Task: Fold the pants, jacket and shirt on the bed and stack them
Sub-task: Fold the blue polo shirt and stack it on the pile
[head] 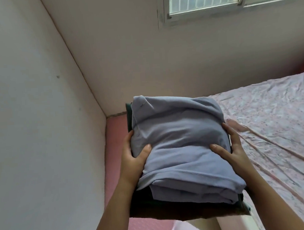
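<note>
Stack (162, 208) clamped between left hand (133, 154) and right hand (234, 146), thumbs on top | risk: uneven squeeze spills grey shirt (177, 131).

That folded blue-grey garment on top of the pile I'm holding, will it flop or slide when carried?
Probably floppy: the blue-grey garment sags in soft creases and droops over the dark clothes below. It is unlikely to slide while the left hand and right hand clamp it, thumbs on top. Tilted, its loose front edge might slip.
</note>
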The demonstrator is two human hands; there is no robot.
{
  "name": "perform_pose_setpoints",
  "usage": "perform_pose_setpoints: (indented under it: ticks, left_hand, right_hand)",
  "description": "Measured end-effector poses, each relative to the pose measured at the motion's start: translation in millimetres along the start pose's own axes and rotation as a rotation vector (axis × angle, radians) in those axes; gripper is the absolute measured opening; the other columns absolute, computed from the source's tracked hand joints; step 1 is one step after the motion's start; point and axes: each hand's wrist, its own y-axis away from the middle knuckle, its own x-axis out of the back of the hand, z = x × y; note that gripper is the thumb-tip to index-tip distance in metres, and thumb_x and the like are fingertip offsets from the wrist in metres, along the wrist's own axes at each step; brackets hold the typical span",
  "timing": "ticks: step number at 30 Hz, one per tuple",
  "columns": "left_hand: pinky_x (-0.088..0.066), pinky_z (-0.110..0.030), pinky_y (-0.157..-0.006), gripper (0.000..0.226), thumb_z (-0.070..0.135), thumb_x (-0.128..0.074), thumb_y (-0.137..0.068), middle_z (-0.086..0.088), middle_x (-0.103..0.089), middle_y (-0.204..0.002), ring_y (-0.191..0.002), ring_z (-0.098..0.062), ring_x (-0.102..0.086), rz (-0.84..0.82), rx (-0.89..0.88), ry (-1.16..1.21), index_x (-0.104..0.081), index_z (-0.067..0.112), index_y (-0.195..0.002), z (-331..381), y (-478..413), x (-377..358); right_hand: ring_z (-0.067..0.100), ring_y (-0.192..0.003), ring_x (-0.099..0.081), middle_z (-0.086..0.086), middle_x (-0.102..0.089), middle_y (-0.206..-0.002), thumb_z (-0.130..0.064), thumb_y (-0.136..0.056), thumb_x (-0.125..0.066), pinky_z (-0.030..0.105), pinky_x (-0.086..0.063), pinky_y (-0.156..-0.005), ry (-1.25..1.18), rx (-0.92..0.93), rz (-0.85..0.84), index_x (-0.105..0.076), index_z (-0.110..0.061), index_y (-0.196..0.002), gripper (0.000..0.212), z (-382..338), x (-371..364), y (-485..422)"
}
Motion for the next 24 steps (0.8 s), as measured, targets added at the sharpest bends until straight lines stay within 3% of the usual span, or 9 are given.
perform_pose_setpoints:
  ticks: [2, 4, 6, 9, 12, 15, 20, 24]
  left_hand:
    - [-0.037, 0.004, -0.069, 0.062, 0.038, -0.058, -0.066, 0.031, -0.039, -0.110, -0.095, 0.019, -0.042, -0.005, 0.005, 0.007, -0.037, 0.035, -0.124, 6.7, -47.5, -13.9]
    - [-0.038, 0.002, -0.069, 0.062, 0.038, -0.058, -0.066, 0.031, -0.039, -0.110, -0.096, 0.016, -0.043, -0.010, 0.002, 0.016, -0.036, 0.035, -0.124, 11.2, -93.6, -24.6]
    - [-0.039, 0.001, -0.070, 0.061, 0.038, -0.059, -0.066, 0.031, -0.039, -0.110, -0.097, 0.014, -0.045, -0.021, 0.020, 0.038, -0.037, 0.036, -0.123, 14.3, -134.9, -31.6]
    - [-0.038, 0.004, -0.066, 0.060, 0.034, -0.063, -0.068, 0.031, -0.040, -0.109, -0.091, 0.023, -0.046, -0.019, 0.011, 0.036, -0.038, 0.034, -0.123, 13.1, -197.3, -37.8]
    - [-0.037, 0.005, -0.065, 0.058, 0.030, -0.066, -0.071, 0.030, -0.041, -0.107, -0.085, 0.029, -0.045, -0.038, 0.008, 0.042, -0.040, 0.028, -0.124, 4.6, -268.0, -43.0]
    - [-0.039, 0.002, -0.069, 0.063, 0.034, -0.060, -0.065, 0.026, -0.046, -0.110, -0.093, 0.019, -0.048, -0.070, 0.009, 0.034, -0.042, 0.028, -0.126, -3.7, -347.4, -46.7]
    - [-0.043, -0.012, -0.082, 0.067, 0.037, -0.061, -0.066, 0.004, -0.048, -0.131, -0.114, -0.010, -0.050, -0.194, 0.030, 0.038, -0.040, 0.030, -0.130, -13.7, -488.7, -48.6]
    - [-0.041, -0.024, -0.093, 0.060, 0.033, -0.063, -0.073, 0.009, -0.046, -0.127, -0.113, -0.008, -0.048, -0.287, 0.017, 0.045, -0.039, 0.032, -0.128, -9.9, -586.0, -65.0]
  right_hand:
    - [-0.004, -0.106, -0.041, -0.023, -0.034, -0.127, -0.044, -0.061, -0.063, 0.014, -0.032, -0.085, 0.006, -0.002, 0.006, -0.027, -0.047, -0.125, 0.073, -8.5, 0.9, -48.0]
    - [0.001, -0.112, -0.039, -0.019, -0.033, -0.131, -0.054, -0.055, -0.064, 0.017, -0.033, -0.086, 0.006, 0.007, 0.009, -0.027, -0.048, -0.124, 0.079, -16.8, -0.8, -92.8]
    - [0.000, -0.109, -0.042, -0.019, -0.034, -0.131, -0.060, -0.048, -0.059, 0.011, -0.035, -0.080, -0.005, -0.007, 0.010, -0.028, -0.052, -0.121, 0.081, -23.6, -5.5, -131.7]
    - [-0.008, -0.102, -0.044, -0.021, -0.036, -0.129, -0.061, -0.047, -0.059, 0.006, -0.036, -0.074, -0.010, -0.027, 0.021, -0.028, -0.059, -0.115, 0.075, -28.8, -19.1, -187.5]
    - [-0.015, -0.100, -0.043, -0.033, -0.036, -0.121, -0.057, -0.051, -0.064, 0.008, -0.035, -0.077, -0.022, -0.035, 0.053, -0.029, -0.060, -0.115, 0.073, -27.5, -37.7, -248.3]
    - [-0.029, -0.095, -0.039, -0.042, -0.032, -0.114, -0.055, -0.052, -0.065, 0.007, -0.035, -0.077, -0.021, -0.038, 0.102, -0.030, -0.060, -0.113, 0.071, -25.6, -60.7, -315.5]
    - [-0.031, -0.092, -0.038, -0.045, -0.031, -0.111, -0.058, -0.049, -0.062, 0.005, -0.035, -0.075, -0.036, -0.088, 0.200, -0.030, -0.059, -0.115, 0.073, -31.3, -104.3, -426.6]
    - [-0.027, -0.092, -0.041, -0.040, -0.033, -0.112, -0.061, -0.046, -0.060, 0.005, -0.037, -0.070, -0.047, -0.117, 0.276, -0.029, -0.054, -0.122, 0.082, -39.3, -122.5, -501.8]
